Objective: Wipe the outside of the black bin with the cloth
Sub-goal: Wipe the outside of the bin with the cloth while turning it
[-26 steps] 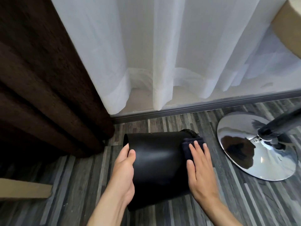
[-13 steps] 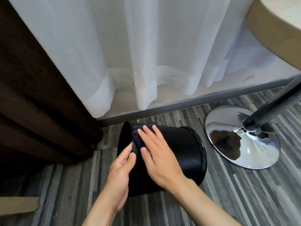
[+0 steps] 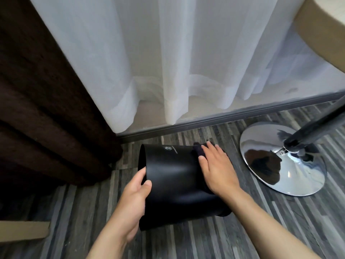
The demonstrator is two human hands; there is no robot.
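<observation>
Lower centre of the frame, the black bin [image 3: 173, 176] lies on its side on the grey plank floor [image 3: 261, 230], open mouth toward the dark brown curtain [image 3: 46, 109]. Our left hand [image 3: 132, 199] grips the rim, thumb over the edge, fingers mostly hidden. Our right hand [image 3: 216, 169] presses the dark cloth [image 3: 197, 152] flat, fingers slightly spread, near the upper right of the wall. We judge wiping mid-way: underside and base still left.
</observation>
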